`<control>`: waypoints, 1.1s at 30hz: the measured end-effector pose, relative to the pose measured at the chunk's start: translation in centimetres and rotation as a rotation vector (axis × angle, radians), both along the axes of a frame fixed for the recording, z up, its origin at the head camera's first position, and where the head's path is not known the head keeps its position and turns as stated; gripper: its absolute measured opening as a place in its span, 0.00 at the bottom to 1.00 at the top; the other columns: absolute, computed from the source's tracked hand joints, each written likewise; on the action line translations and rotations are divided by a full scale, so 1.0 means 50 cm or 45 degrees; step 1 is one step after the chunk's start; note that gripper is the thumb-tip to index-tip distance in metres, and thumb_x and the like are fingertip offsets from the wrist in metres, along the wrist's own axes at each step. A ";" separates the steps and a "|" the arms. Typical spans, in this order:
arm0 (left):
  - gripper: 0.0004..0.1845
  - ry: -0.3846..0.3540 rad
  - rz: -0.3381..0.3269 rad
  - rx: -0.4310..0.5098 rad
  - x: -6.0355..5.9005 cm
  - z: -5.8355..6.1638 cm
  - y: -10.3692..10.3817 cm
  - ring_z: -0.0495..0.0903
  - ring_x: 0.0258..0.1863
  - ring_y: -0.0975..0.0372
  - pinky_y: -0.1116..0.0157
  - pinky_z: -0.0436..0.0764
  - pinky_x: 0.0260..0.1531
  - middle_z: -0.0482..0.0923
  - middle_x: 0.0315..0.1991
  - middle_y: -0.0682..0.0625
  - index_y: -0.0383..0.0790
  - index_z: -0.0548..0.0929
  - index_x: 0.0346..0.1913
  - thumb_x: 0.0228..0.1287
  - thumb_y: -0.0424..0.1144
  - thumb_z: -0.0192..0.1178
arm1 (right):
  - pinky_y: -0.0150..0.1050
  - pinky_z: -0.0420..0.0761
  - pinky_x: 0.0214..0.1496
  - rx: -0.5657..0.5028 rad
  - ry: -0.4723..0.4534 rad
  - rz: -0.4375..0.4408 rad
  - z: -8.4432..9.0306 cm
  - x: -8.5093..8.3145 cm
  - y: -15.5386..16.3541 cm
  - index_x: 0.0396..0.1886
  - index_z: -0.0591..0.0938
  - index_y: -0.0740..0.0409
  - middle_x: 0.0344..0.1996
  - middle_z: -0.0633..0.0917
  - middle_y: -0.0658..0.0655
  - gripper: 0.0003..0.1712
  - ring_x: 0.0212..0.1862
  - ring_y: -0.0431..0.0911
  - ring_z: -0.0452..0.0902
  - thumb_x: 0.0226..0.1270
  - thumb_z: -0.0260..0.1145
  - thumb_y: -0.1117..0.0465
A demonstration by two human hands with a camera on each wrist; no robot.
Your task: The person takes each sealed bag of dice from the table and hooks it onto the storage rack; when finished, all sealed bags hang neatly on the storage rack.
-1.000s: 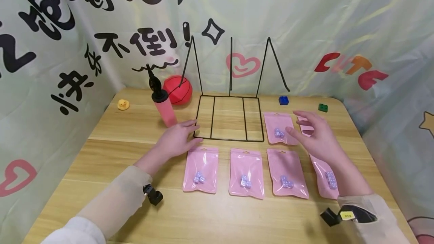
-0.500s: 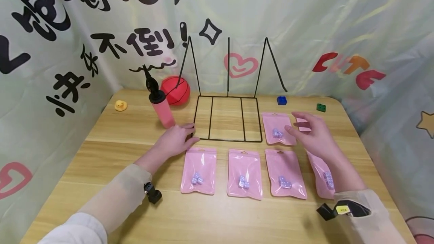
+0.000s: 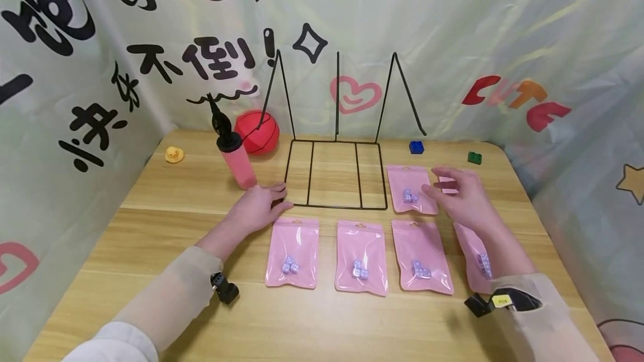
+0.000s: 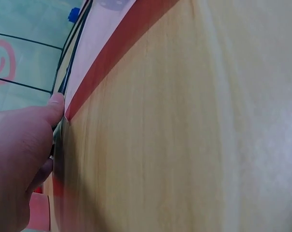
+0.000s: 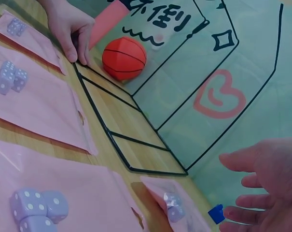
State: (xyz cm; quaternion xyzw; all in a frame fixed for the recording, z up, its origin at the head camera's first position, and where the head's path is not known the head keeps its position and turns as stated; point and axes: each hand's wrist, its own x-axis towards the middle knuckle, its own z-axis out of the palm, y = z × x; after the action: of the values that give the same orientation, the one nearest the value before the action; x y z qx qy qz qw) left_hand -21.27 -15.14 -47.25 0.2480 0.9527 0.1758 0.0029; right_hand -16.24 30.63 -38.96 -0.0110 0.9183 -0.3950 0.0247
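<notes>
While "CUTE" [image 3: 513, 102] marks the backdrop, left hand [image 3: 259, 205] flat on wire rack [image 3: 334, 175] (corner), right hand [image 3: 460, 197] open, empty

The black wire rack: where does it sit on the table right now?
In the head view the black wire rack stands at the back centre of the table, beside the red ball, the left hand touching its front left corner.

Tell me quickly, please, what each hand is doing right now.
Left hand: open, fingers resting on the wire rack corner.
Right hand: open, holding nothing, above a pink pouch.
</notes>
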 end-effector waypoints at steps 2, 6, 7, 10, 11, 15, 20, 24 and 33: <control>0.28 -0.012 0.011 0.024 0.001 -0.001 0.001 0.89 0.39 0.45 0.51 0.84 0.56 0.80 0.67 0.41 0.35 0.84 0.66 0.75 0.52 0.68 | 0.67 0.80 0.62 0.007 -0.047 -0.012 -0.006 -0.004 0.003 0.78 0.70 0.65 0.72 0.70 0.73 0.44 0.68 0.71 0.72 0.76 0.69 0.41; 0.28 -0.044 0.044 0.072 0.000 0.002 0.001 0.88 0.39 0.44 0.50 0.83 0.58 0.80 0.66 0.41 0.35 0.84 0.65 0.73 0.52 0.69 | 0.65 0.82 0.61 0.021 -0.104 -0.031 -0.020 -0.016 0.009 0.76 0.71 0.66 0.70 0.71 0.73 0.46 0.68 0.70 0.71 0.73 0.72 0.41; 0.28 -0.058 0.053 0.086 -0.001 0.003 0.001 0.88 0.38 0.44 0.50 0.83 0.58 0.80 0.66 0.42 0.36 0.84 0.65 0.73 0.52 0.70 | 0.64 0.82 0.61 0.027 -0.111 -0.037 -0.025 -0.019 0.010 0.76 0.71 0.67 0.70 0.72 0.73 0.46 0.67 0.69 0.72 0.72 0.73 0.41; 0.27 -0.087 0.071 0.125 -0.006 0.005 0.000 0.87 0.50 0.42 0.50 0.80 0.61 0.80 0.66 0.42 0.36 0.85 0.64 0.72 0.52 0.71 | 0.63 0.81 0.63 0.044 -0.131 -0.074 -0.036 -0.028 0.010 0.75 0.71 0.68 0.69 0.74 0.72 0.45 0.66 0.68 0.73 0.71 0.75 0.44; 0.27 -0.095 0.076 0.135 -0.007 0.006 0.000 0.85 0.54 0.42 0.50 0.80 0.62 0.80 0.66 0.42 0.36 0.85 0.64 0.72 0.52 0.71 | 0.63 0.80 0.64 0.051 -0.139 -0.083 -0.040 -0.031 0.011 0.75 0.71 0.69 0.68 0.74 0.73 0.46 0.66 0.68 0.73 0.71 0.75 0.44; 0.27 -0.120 0.088 0.160 -0.008 0.008 0.001 0.80 0.63 0.43 0.50 0.79 0.63 0.80 0.66 0.43 0.37 0.85 0.64 0.71 0.52 0.71 | 0.61 0.80 0.65 0.061 -0.196 -0.131 -0.058 -0.042 0.011 0.74 0.71 0.70 0.65 0.76 0.73 0.44 0.63 0.66 0.74 0.71 0.76 0.47; 0.27 -0.160 0.100 0.161 -0.003 0.006 0.003 0.72 0.71 0.47 0.50 0.77 0.66 0.79 0.68 0.43 0.37 0.84 0.65 0.71 0.51 0.71 | 0.59 0.76 0.68 0.016 -0.279 -0.194 -0.086 -0.059 0.007 0.73 0.69 0.73 0.62 0.76 0.73 0.43 0.61 0.64 0.73 0.69 0.77 0.55; 0.27 -0.167 0.098 0.150 -0.002 0.005 0.004 0.72 0.71 0.47 0.50 0.76 0.67 0.78 0.68 0.42 0.36 0.84 0.65 0.72 0.51 0.71 | 0.54 0.79 0.64 -0.001 -0.282 -0.232 -0.099 -0.068 0.004 0.75 0.66 0.75 0.59 0.77 0.72 0.45 0.57 0.62 0.74 0.68 0.77 0.60; 0.26 -0.142 0.091 0.176 -0.006 0.004 0.004 0.76 0.69 0.49 0.51 0.77 0.66 0.80 0.66 0.42 0.35 0.85 0.63 0.70 0.49 0.72 | 0.42 0.78 0.50 -0.026 -0.327 -0.234 -0.098 -0.080 0.009 0.71 0.73 0.72 0.52 0.75 0.67 0.31 0.54 0.60 0.71 0.75 0.69 0.61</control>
State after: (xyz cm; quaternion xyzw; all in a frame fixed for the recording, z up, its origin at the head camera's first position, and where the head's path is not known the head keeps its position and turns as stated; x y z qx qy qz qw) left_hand -21.59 -14.94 -47.04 0.2031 0.9449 0.2547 0.0324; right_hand -20.23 31.09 -43.88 0.1237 0.9006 -0.4030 0.1055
